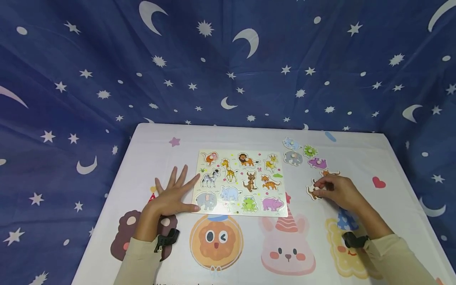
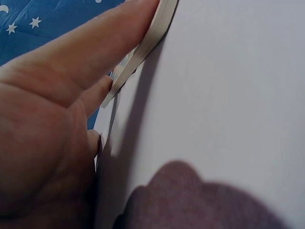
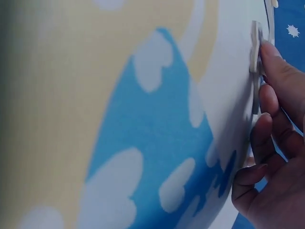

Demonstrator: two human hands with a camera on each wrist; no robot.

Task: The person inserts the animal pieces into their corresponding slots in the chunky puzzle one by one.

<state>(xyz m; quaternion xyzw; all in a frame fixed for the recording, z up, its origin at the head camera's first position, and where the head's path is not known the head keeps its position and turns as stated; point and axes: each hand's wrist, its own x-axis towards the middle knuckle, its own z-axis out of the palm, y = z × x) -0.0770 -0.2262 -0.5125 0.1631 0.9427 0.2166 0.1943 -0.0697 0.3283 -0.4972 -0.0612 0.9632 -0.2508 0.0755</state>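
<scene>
Puzzle piece (image 1: pixel 312 192) partly behind right hand (image 1: pixel 337 191)

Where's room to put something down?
Bare tablecloth shows behind the puzzle board, in front, between the sleeves, and around the printed red heart. It's crowded from the board's far right corner to the right hand, with loose animal pieces, and where the left hand touches the board's left edge.

From above, the head view faces forward and down over the table (image 1: pixel 153 154). Wrist views look closely past left hand (image 1: pixel 173 198) and right hand (image 1: pixel 340 192); head and left wrist share the board (image 1: pixel 233 213).
</scene>
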